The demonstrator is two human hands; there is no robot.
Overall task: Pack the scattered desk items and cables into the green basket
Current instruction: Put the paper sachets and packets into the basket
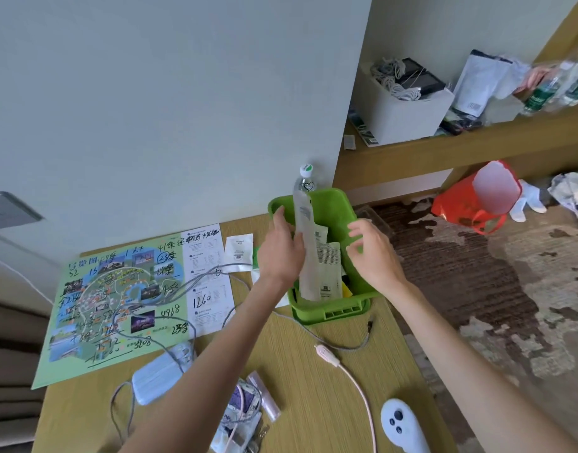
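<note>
Left hand point(281, 248) lies flat-fingered against the tall clear packet point(305, 243) standing in the green basket point(330, 313), with the right hand point(374, 256) loose and empty just across it. Paper sachets point(328, 259) are inside, so I'd call it partway. Back toward the wrists, the grey cable point(196, 279), pink cable point(356, 377), mask pack point(157, 376) and white controller point(400, 423) lie unpacked on the desk point(297, 384).

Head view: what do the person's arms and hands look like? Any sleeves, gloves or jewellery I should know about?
Both arms are bare: the left forearm and the right forearm show no sleeve right down to the bottom edge of the frame. The left hand and the right hand wear no gloves, and no watch, bracelet or ring shows.
</note>
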